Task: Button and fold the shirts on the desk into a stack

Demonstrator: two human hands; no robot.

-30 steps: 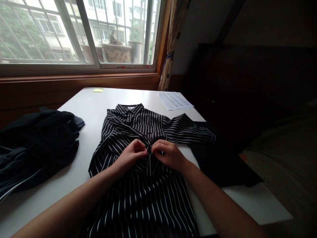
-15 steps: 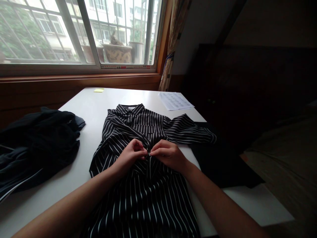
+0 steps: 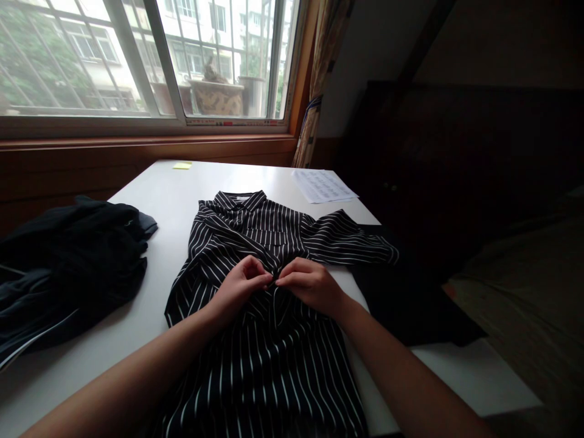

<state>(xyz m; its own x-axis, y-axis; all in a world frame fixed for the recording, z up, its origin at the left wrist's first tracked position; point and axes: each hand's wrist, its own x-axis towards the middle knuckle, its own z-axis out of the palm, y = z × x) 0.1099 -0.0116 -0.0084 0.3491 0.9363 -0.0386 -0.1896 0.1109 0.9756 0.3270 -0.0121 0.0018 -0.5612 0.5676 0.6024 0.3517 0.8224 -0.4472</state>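
Observation:
A black shirt with white stripes (image 3: 274, 371) lies front up on the white table, its collar toward the window and its hem toward me. Over the middle of its front, my left hand (image 3: 244, 281) pinches the front edge of the cloth between thumb and forefinger. My right hand (image 3: 312, 283) meets it there, closed in a pinch on the same front edge. The two sets of fingertips almost touch, and the cloth is lifted in small folds around them. Whether a button sits between the fingertips is hidden. One sleeve (image 3: 351, 240) stretches out to the right.
Dark clothing (image 3: 68, 267) is heaped on the table's left side. Black cloth (image 3: 410, 304) lies under the sleeve and hangs past the right edge. Printed sheets (image 3: 323, 185) and a yellow sticky note (image 3: 182, 165) lie at the far end of the white table (image 3: 150, 188), below a window.
Both hands stay at the same spot on the shirt front. The fingertips shift only slightly, and the small pale spot by the right fingertips no longer shows.

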